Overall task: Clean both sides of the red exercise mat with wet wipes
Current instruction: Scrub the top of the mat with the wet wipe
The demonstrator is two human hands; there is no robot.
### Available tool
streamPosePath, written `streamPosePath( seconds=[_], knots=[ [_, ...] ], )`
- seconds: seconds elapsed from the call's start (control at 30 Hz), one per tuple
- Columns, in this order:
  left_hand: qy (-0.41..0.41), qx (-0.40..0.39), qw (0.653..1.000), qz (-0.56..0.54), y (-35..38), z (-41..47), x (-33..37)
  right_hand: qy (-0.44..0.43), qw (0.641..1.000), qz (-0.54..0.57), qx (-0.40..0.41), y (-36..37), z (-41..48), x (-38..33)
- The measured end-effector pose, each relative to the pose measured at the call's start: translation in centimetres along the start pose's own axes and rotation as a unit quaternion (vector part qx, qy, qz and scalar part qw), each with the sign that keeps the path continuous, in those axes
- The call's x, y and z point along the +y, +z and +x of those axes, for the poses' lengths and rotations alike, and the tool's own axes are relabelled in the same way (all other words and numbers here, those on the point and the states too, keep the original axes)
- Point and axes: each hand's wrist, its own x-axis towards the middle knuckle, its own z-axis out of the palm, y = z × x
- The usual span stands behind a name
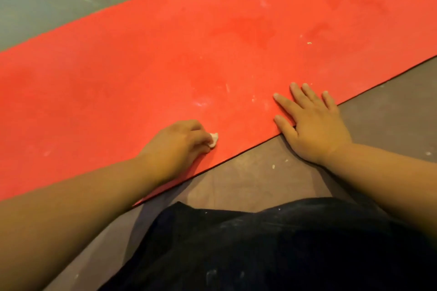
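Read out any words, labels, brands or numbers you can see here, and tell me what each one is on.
None: no words, numbers or signs show anywhere in this view.
The red mat shows only pale smudges and specks, no logo.
The wipe gripped by the left hand is a small blank wad.
The floor and the dark clothing carry only dusty marks.

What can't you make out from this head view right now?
Head view:
wet wipe: mostly hidden in the left hand; only a white tip shows.
red mat: both ends cut off by frame edges; underside hidden by the mat itself.
pale specks: too small to identify.
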Motion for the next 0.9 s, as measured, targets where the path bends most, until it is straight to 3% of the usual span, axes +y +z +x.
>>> streamPosePath(
  seconds=[0.1, 0.33, 0.5, 0.57, 0.73, 0.9],
  knots=[
    [-0.012, 0.012, 1.0, 0.013, 0.1, -0.1, 0.4, -0.002, 1.0, 0.017, 0.005, 0.1, 0.0, -0.2],
    [-0.072, 0.052, 0.992, -0.087, 2.7, 8.6, 5.5, -0.019, 0.996, 0.09, 0.014, -0.1, 0.1, 0.1],
    [0.01, 0.003, 1.0, -0.011, 0.7, 2.2, 2.1, -0.066, 0.989, 0.128, -0.025, -1.6, 0.9, 2.3],
    [-0.003, -0.002, 1.0, 0.002, 0.1, 0.0, 0.4, -0.083, 0.988, 0.13, 0.012, -1.4, 0.8, 2.7],
    [0.008, 0.035, 0.998, -0.043, 1.9, 4.3, 2.5, 0.053, 0.988, 0.125, 0.071, -0.1, 1.0, 2.7],
    [0.042, 0.03, 0.997, -0.059, 2.9, 8.5, 5.6, 0.057, 0.991, 0.106, 0.066, 0.0, 1.1, 2.7]
  ],
)
